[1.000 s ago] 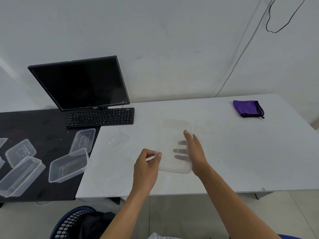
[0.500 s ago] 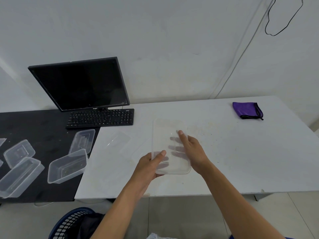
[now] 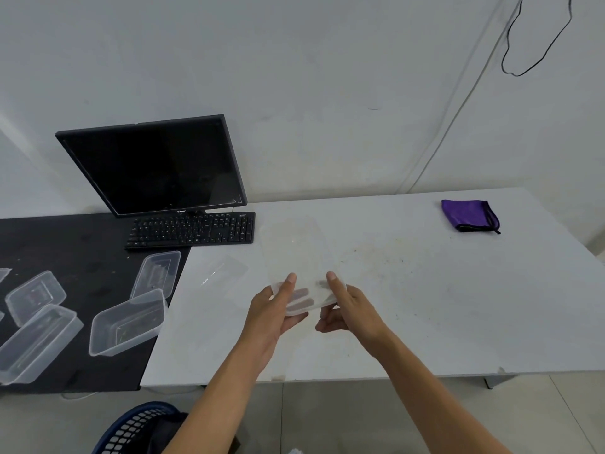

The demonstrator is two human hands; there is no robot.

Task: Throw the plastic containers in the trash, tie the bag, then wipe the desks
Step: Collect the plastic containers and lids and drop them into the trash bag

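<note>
Two hands hold a clear lid.
The left hand (image 3: 273, 309) and right hand (image 3: 350, 308) each keep a pinching grip on the near end of the clear lid (image 3: 299, 257), above the white counter (image 3: 425, 306).

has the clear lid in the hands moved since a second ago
Yes. The clear lid has been lifted off the white desk and tilted up, its far end now nearer the keyboard. Left hand and right hand grip its near edge.
</note>
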